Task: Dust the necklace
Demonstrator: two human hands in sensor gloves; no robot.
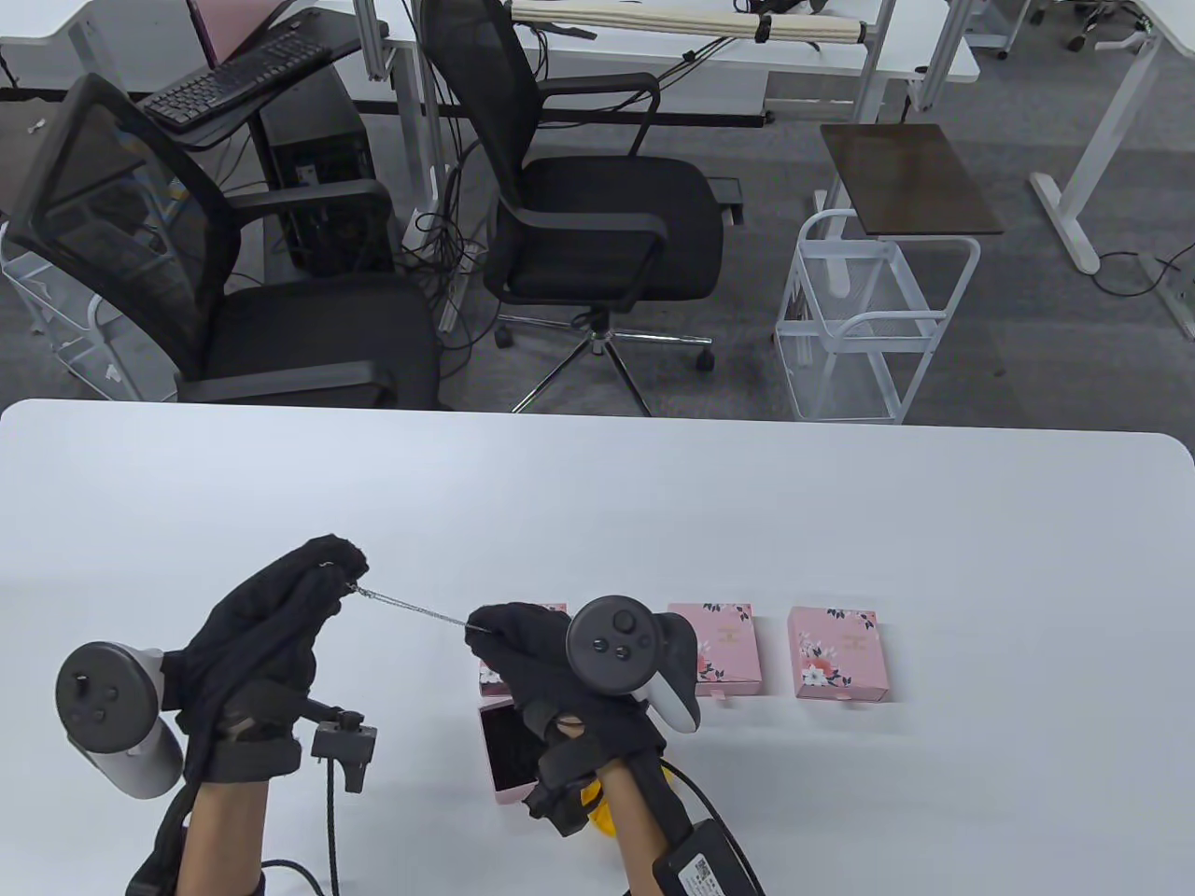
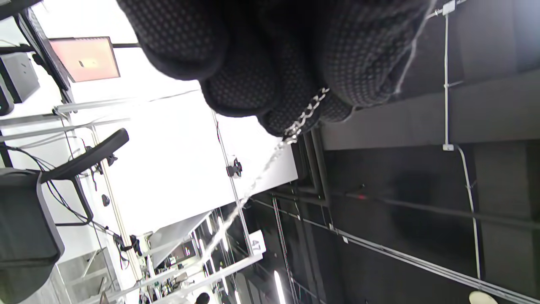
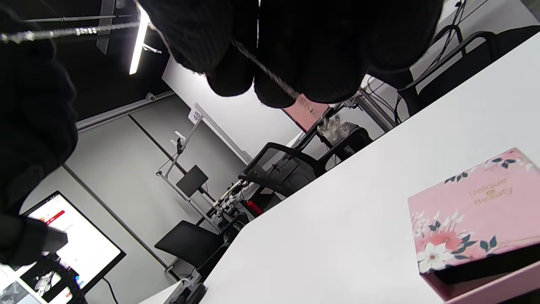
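Fingertips of the left hand [image 1: 271, 635] pinch one end of the necklace [image 1: 406, 609], and the right hand [image 1: 541, 653] pinches the other end, so the silver chain runs taut between them, lifted clear of the white counter [image 1: 840, 523]. Its long axis lies nearly level across the table view, dropping slightly from the left hand toward the right. Neither hand is nearer than the other: both already grip it, and no free hand, cloth or brush shows for the dusting. I judge that one hand must let go, or slide along the chain, for any wiping to start.

Below the right hand an open pink box [image 1: 512, 751] lies on the counter, with two closed pink floral boxes [image 1: 836, 653] in a row to its right.

Only the left wrist view shows the individual links emerging between the gloved fingers [image 2: 295, 114]; the right wrist view shows the chain crossing under its own fingers [image 3: 270, 80], above the counter and one pink box.
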